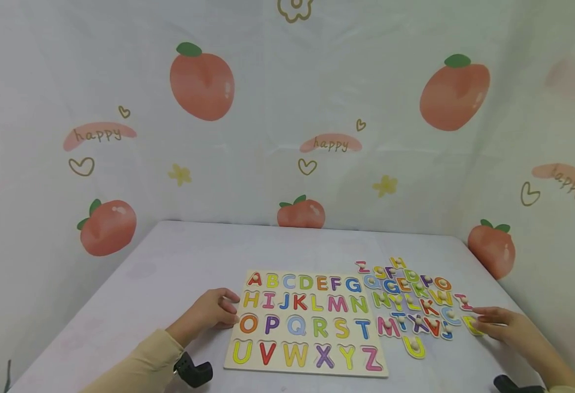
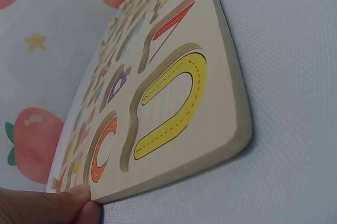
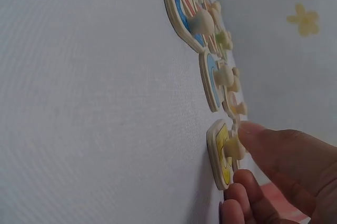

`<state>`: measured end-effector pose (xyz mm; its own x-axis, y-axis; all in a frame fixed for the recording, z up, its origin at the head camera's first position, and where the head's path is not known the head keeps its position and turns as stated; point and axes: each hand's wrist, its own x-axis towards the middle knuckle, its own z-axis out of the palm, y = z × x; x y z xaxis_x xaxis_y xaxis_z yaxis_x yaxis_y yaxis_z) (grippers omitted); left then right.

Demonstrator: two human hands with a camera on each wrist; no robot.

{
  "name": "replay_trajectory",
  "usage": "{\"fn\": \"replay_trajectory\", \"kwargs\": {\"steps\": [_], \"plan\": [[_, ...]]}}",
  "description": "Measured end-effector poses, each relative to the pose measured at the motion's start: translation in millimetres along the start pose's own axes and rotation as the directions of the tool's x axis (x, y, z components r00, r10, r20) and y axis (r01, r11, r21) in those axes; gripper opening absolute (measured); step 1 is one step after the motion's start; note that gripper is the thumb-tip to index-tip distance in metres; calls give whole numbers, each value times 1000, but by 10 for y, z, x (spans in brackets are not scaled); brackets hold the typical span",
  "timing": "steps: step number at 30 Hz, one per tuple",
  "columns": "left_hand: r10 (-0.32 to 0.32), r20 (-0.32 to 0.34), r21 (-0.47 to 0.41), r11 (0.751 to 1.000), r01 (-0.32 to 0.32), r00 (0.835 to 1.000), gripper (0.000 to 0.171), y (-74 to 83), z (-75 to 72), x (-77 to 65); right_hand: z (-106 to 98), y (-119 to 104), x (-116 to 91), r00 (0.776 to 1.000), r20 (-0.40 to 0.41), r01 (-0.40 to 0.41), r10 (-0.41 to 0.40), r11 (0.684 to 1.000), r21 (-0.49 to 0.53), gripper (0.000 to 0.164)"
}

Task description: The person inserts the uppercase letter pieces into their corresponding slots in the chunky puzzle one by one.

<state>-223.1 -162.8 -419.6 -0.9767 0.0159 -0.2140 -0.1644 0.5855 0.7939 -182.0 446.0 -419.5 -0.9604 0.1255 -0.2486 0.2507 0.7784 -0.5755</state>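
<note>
A wooden alphabet puzzle board (image 1: 307,367) with printed letter recesses lies flat on the table. My left hand (image 1: 214,308) rests at its left edge; in the left wrist view a fingertip (image 2: 79,191) touches that edge by the orange O. To the right of the board lie several loose letter pieces with knobs, among them a yellow U (image 1: 414,347) and a red I (image 1: 463,302). My right hand (image 1: 508,330) reaches over a yellow letter piece (image 3: 220,155), partly hidden by the fingers. Thumb and fingers stand around its knob (image 3: 235,148), with a gap showing below.
The loose pieces crowd together beside the board's right side, some overlapping, such as a pink M (image 1: 388,327) and an orange O (image 1: 442,284). A white cloth (image 1: 179,251) covers the table. Behind hangs a peach-patterned curtain (image 1: 248,174).
</note>
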Motion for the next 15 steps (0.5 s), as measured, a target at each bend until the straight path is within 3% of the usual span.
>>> {"fn": "replay_trajectory", "kwargs": {"steps": [7,15], "plan": [[-2,-4,-4,1000,2,1000,40,4,2,-7,-8,29,27,997,20,75,-75,997,-8,55],[-8,-5,-14,1000,8,1000,40,19,0,-26,4,48,79,998,26,59,-59,998,-4,53]]}}
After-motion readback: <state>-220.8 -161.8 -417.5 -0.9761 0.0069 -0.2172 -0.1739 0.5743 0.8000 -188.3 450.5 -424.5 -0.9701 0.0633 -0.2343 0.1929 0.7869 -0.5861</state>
